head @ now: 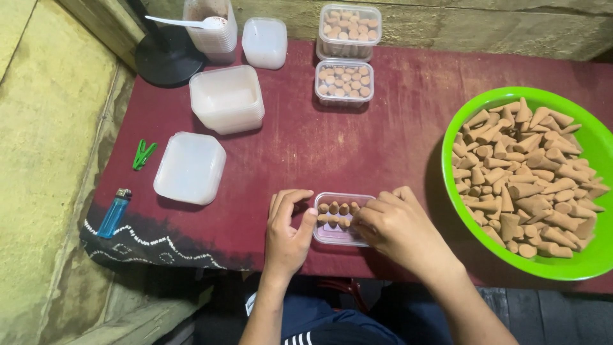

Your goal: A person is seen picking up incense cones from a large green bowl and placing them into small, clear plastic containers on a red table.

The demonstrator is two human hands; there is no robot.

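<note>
Two filled tubs (345, 82) stand far; the near-edge tub (338, 220) is partly filled, steadied by the left hand (288, 233) with curled fingers, while the right hand (396, 227) apparently pinches a cone; the green bowl (590, 255) remains heaped.

The person's left hand (288, 233) rests palm down, fingers curled, thumb pointing right. The right hand (397, 229) lies close beside it, knuckles up, fingertips bent left and pinched together. Both bare forearms reach up from below.

The green bowl (460, 137) runs past the right edge; the hands hide the small tub's (341, 237) ends.
</note>
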